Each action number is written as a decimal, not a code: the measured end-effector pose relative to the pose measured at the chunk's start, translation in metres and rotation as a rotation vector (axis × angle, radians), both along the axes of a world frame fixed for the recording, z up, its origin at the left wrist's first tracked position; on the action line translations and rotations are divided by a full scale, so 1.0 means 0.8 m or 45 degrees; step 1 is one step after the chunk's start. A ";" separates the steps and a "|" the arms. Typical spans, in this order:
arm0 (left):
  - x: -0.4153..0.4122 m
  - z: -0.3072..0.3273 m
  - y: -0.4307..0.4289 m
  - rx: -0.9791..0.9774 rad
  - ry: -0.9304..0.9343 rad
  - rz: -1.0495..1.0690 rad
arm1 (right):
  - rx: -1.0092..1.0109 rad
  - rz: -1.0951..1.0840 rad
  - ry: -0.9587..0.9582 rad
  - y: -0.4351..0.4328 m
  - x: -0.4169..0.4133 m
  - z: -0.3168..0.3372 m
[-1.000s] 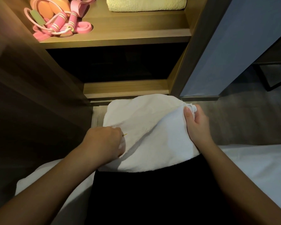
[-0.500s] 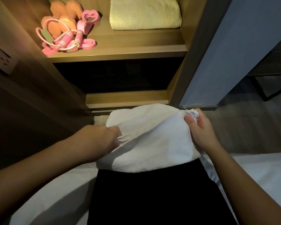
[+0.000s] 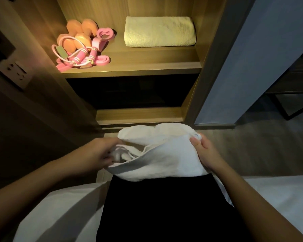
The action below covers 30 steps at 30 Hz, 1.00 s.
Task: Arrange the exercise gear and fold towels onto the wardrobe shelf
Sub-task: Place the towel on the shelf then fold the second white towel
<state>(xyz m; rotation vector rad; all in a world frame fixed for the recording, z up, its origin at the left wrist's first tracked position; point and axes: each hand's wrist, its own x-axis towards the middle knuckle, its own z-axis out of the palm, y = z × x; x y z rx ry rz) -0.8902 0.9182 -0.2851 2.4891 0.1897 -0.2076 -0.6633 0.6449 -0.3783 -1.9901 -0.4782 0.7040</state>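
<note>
My left hand (image 3: pixel 101 154) has its fingers curled into the left edge of the white towel (image 3: pixel 168 159), gripping between its layers. My right hand (image 3: pixel 205 152) pinches the towel's right corner, thumb on top. The towel lies near me on a black garment (image 3: pixel 156 206), in front of the wardrobe. On the far lit shelf (image 3: pixel 138 69), a folded cream towel (image 3: pixel 159 31) sits right, and a pink skipping rope (image 3: pixel 79 57) and orange dumbbells (image 3: pixel 82 41) sit left. Half a second ago the top layer was taut; now it sags open at the left.
</note>
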 end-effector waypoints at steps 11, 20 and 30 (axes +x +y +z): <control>0.000 -0.007 -0.012 0.676 -0.018 0.171 | -0.017 -0.147 -0.020 0.006 -0.008 -0.004; 0.135 -0.039 -0.131 0.264 0.030 -0.056 | 0.048 -0.113 0.069 -0.002 -0.021 0.005; 0.172 -0.081 -0.158 0.258 -0.080 -0.140 | -0.011 -0.029 0.110 -0.016 -0.025 0.017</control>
